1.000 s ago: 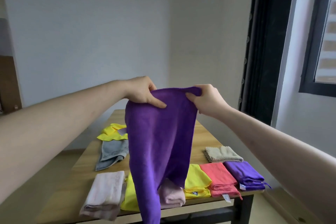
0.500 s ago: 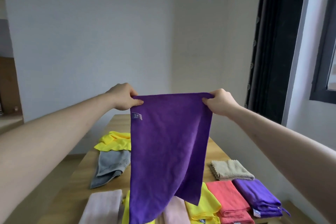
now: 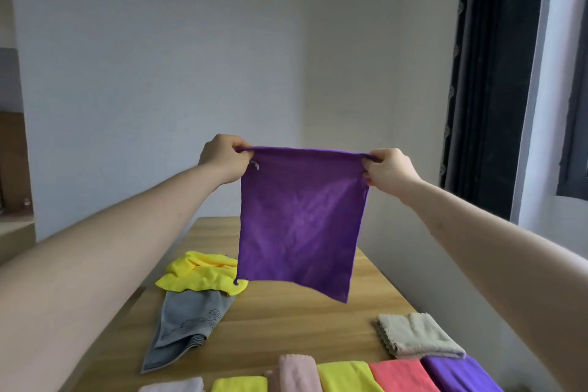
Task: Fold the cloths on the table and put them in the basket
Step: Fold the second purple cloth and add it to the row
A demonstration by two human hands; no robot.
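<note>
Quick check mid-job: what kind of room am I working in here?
Probably a plain room in a home: a wooden table against a bare white wall, with a dark curtain beside a window on the right.

There was only one view, from a camera on the person's head. It looked forward and a little down along both outstretched arms, over the light wooden table [image 3: 286,321], toward the plain pale wall [image 3: 191,57] behind.
</note>
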